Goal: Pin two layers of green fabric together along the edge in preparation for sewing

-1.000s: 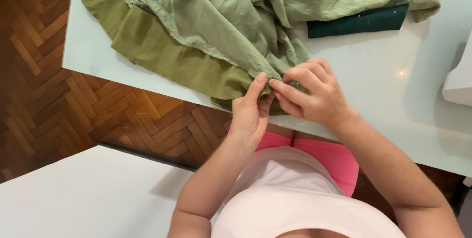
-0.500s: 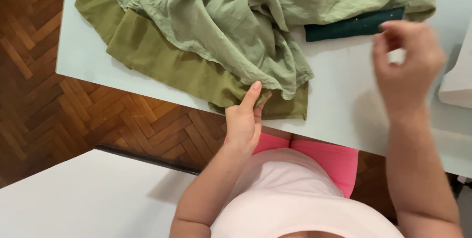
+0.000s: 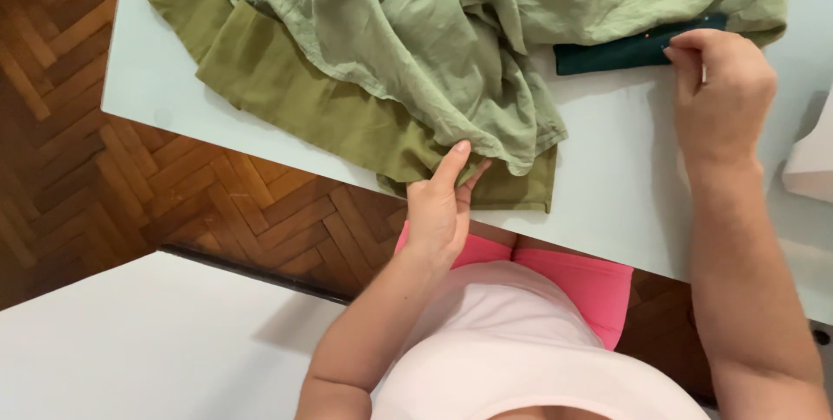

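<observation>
Herringbone wood floor (image 3: 78, 151), white table (image 3: 625, 168)

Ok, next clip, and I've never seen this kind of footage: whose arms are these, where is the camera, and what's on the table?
There is no machine here: a person wears a camera on the head, so the view looks down past their chest at their own two bare hands. A pale table stands over a herringbone wood floor. On it lies a crumpled light green cloth with a darker olive band along its edge. The left hand pinches that edge at the table's near side. The right hand rests farther off with its fingertips on a dark green strip; I cannot tell whether it grips the strip.
</observation>
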